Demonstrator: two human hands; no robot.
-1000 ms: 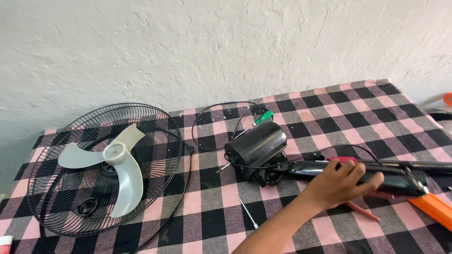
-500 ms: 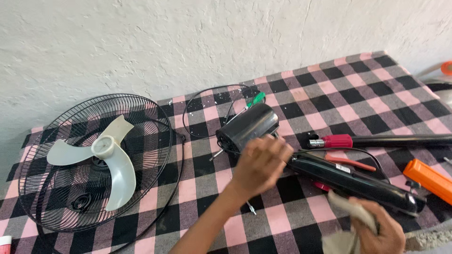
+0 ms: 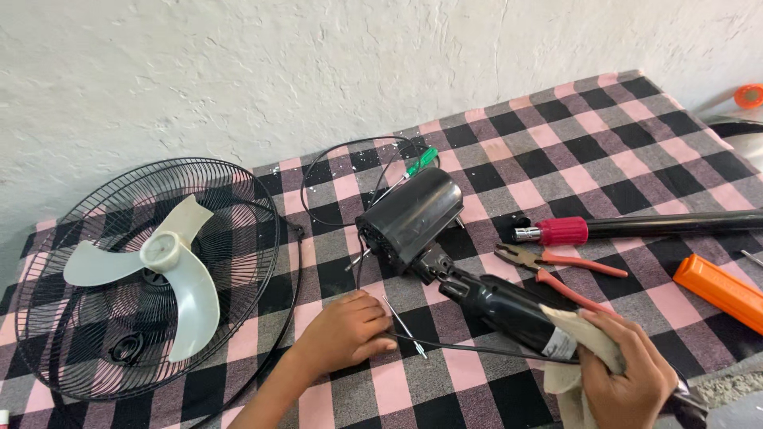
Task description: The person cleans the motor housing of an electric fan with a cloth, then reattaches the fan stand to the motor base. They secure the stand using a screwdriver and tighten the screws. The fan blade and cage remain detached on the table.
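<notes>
A black fan motor (image 3: 413, 214) lies on its side on the pink and black checked cloth (image 3: 604, 151), joined to a black stem (image 3: 497, 302) that runs toward me at the right. My right hand (image 3: 632, 381) presses a beige rag (image 3: 580, 330) against the near end of that stem. My left hand (image 3: 346, 334) rests on the cloth in front of the motor, its fingers curled around the end of a thin black cable (image 3: 477, 349) that runs to the stem. A thin metal screwdriver (image 3: 403, 324) lies just past its fingertips.
A black wire fan guard (image 3: 238, 206) with a pale three-bladed propeller (image 3: 187, 274) in it lies at the left. Right of the motor are red-handled pliers (image 3: 556, 266), a black pole with a red collar (image 3: 636, 228) and an orange tool (image 3: 719, 290). A green-handled screwdriver (image 3: 421, 161) lies behind.
My left hand has come off the motor and down onto the cloth by the cable. My right hand with the rag has moved up onto the stem.
</notes>
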